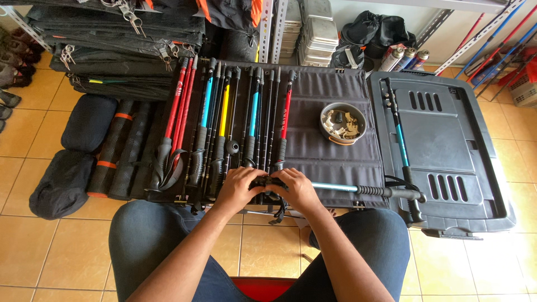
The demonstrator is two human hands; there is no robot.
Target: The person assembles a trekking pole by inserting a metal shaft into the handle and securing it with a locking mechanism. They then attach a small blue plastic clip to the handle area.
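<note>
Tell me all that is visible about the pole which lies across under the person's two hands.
The trekking pole lies crosswise along the near edge of the black mat. Its shaft looks like metal, teal in the middle part, then black. The black ribbed handle with a strap reaches right onto the grey plastic lid. The left hand and right hand both close around its left part, at a black piece that they mostly hide. The tip end is not visible.

The person wears blue denim jeans (slightly faded at the knees), with forearms bare of sleeves.
</note>
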